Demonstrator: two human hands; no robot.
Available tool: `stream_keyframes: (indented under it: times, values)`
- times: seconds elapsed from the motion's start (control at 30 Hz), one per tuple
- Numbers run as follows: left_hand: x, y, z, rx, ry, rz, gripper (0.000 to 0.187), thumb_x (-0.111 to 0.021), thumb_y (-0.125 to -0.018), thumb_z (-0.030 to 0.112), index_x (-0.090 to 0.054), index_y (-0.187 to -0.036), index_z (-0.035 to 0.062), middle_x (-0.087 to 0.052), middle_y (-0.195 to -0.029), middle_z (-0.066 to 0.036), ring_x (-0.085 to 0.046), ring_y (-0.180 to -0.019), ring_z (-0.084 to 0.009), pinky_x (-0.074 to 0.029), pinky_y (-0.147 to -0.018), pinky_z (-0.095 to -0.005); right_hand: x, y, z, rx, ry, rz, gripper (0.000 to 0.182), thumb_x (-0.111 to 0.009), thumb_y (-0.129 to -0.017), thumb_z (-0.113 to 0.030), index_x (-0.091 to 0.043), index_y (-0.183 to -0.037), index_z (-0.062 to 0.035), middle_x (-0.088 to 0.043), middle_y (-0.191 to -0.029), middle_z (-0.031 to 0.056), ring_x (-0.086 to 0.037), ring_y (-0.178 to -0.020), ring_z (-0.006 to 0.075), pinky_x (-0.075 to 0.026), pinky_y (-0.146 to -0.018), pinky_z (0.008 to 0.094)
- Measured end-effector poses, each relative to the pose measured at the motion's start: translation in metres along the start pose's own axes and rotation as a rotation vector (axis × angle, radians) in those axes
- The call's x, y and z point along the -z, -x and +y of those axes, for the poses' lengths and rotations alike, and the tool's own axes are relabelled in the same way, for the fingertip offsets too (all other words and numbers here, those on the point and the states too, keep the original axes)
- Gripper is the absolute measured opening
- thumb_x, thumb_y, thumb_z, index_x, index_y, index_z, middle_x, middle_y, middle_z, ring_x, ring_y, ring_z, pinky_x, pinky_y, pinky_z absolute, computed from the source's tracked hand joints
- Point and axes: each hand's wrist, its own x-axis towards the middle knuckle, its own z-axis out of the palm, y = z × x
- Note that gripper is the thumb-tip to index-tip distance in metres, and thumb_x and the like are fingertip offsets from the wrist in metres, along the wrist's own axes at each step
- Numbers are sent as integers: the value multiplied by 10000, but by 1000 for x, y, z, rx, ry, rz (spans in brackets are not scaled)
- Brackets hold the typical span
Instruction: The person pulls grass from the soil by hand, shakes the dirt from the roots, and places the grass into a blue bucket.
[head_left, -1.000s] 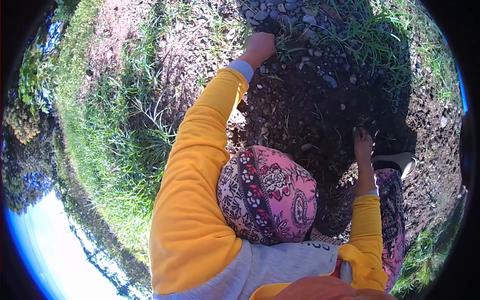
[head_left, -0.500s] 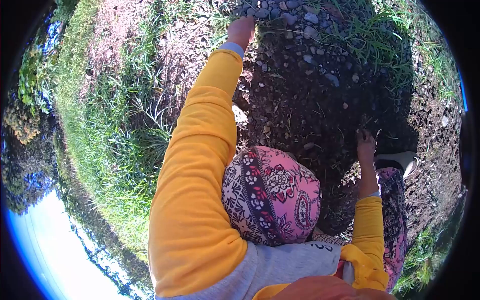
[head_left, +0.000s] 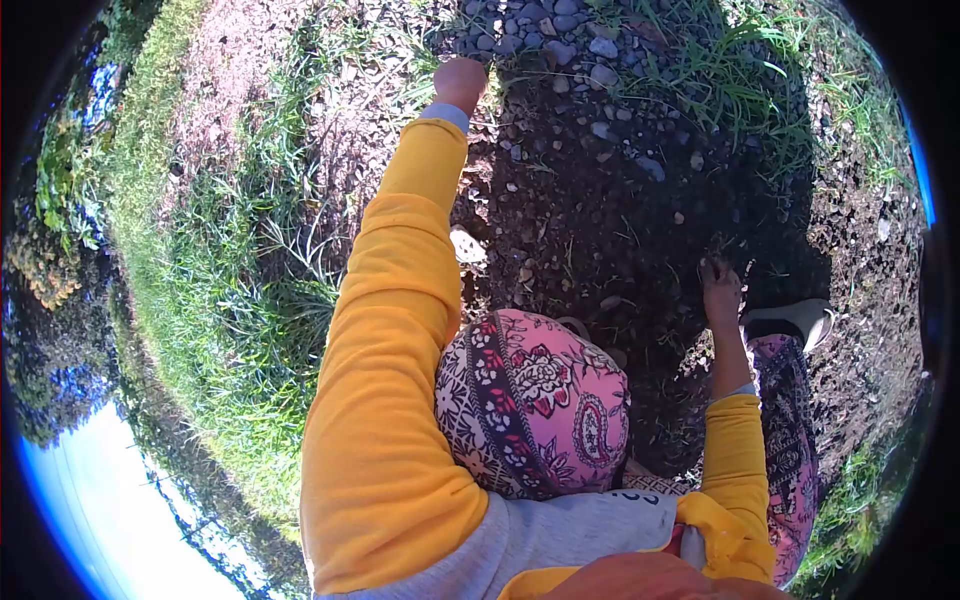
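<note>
Grass [head_left: 225, 290] fills the left side of the view, long thin blades in soft tufts, with a paler pinkish patch of dry ground above it. Two hands show, both on yellow sleeves with a grey cuff at the wrist. Left hand [head_left: 460, 82] is stretched far forward at the top of the frame, closed into a loose fist at the edge of the grey stones [head_left: 560, 40]; whether it grips anything I cannot tell, since the fingers curl away from the camera. Those stones are small, rounded and many, too many to count, heaped in one cluster along the top edge. Below them lies one broad patch of dark soil [head_left: 610, 220], crumbly and moist-looking, dotted with pale pebbles and bits of dry stalk. One flat whitish fragment [head_left: 467, 246] lies just beside the left sleeve. Between the two arms sits one rounded, cloth-covered knee [head_left: 535, 400], pink with dark floral and paisley print. Right hand [head_left: 720, 290] rests down on the soil, fingers bent into the dirt and smeared with it; it seems to hold nothing, though the fingertips are partly hidden. Just beside it, to the right, one pale shoe tip [head_left: 795, 320] pokes out from the patterned cloth. More green blades [head_left: 745, 75] spread at the upper right.
</note>
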Motion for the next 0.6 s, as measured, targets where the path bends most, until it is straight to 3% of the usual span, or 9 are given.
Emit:
stream_keyframes:
  times: [0.3, 0.43, 0.5, 0.57, 0.6]
  values:
    - [12, 58, 20, -88, 132, 38, 255, -407, -801, 141, -633, -892, 66, -629, -885, -156, -608, -837, -327, -485, -719, -404, 1, 0, -2, 0, -38, 0, 312, -545, -821, -285, -585, -943, -2, -592, -917, 209, -550, -861, 372, -424, -735, 419]
    - [46, 81, 18, 34, 331, 278, 258, -404, -816, 173, -593, -960, 73, -619, -887, -169, -598, -845, -330, -478, -726, -411, 7, 5, -5, -31, -81, 37, 295, -561, -808, -281, -596, -922, -12, -603, -868, 201, -565, -819, 368, -434, -709, 418]
    - [19, 52, 9, -6, 184, 89, 257, -406, -819, 184, -598, -945, 68, -618, -883, -172, -599, -839, -331, -479, -718, -408, 9, 7, -5, -29, -95, 41, 287, -564, -807, -280, -598, -917, -17, -605, -853, 199, -569, -810, 364, -437, -702, 415]
    - [16, 63, 9, -224, 11, 7, 249, -425, -809, 181, -619, -901, 53, -623, -892, -164, -603, -838, -324, -482, -714, -400, -2, 5, 12, 28, -63, 82, 276, -567, -806, -279, -594, -912, -25, -602, -839, 199, -570, -801, 358, -438, -695, 405]
    - [19, 51, 10, -171, 35, 57, 239, -437, -800, 173, -623, -891, 54, -625, -893, -158, -605, -840, -319, -481, -716, -399, -12, 2, 29, 74, -33, 90, 279, -569, -806, -282, -594, -910, -25, -600, -833, 199, -568, -796, 359, -436, -691, 407]
